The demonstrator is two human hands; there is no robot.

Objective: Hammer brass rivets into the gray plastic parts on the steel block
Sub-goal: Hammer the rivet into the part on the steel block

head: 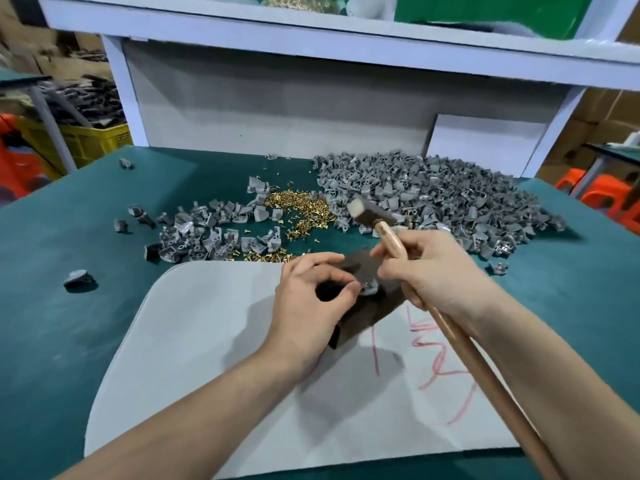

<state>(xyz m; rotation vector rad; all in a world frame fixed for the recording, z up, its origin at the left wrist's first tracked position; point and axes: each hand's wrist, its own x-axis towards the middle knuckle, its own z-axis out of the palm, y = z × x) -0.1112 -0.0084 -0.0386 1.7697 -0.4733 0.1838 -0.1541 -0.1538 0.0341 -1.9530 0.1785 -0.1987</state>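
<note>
A dark steel block lies on a grey mat in front of me. On its top sits one gray plastic part. My left hand pinches that part with thumb and forefinger. My right hand grips the wooden handle of a hammer, whose head is raised above and behind the block. Loose brass rivets are scattered on the green table beyond the block. Whether a rivet sits in the held part is hidden by my fingers.
A large heap of gray parts fills the back right of the green table; a smaller heap lies left of the rivets. A white shelf frame rises behind. Red scribbles mark the mat.
</note>
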